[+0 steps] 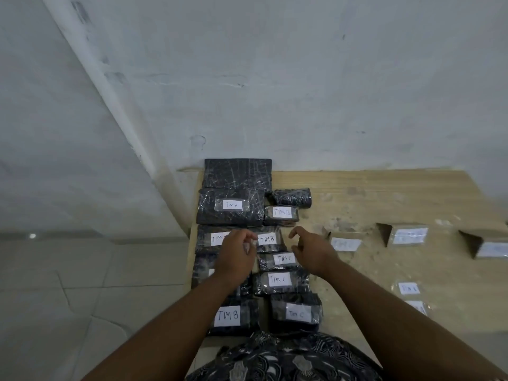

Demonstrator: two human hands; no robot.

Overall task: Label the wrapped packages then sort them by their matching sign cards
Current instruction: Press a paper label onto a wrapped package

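Note:
Several black wrapped packages lie in two columns at the left end of the wooden table (384, 193). Most carry white labels, such as TIM A (232, 205), TIM B (268, 239) and TIM C (284, 259). The large package at the back (237, 173) and a small roll (292, 198) show no label. My left hand (237, 254) hovers over the left column, fingers curled, and I cannot make out whether its fingertips pinch anything. My right hand (312, 250) hovers just right of the TIM B package, fingers apart and holding nothing. Three folded cardboard sign cards (345, 243) (406, 234) (486, 247) stand to the right.
Two loose taped labels (408, 288) (417, 306) lie on the table at the right. A white wall runs along the table's back edge, and the table's left edge drops to a pale tiled floor (82, 284). My patterned shirt (283, 358) fills the bottom.

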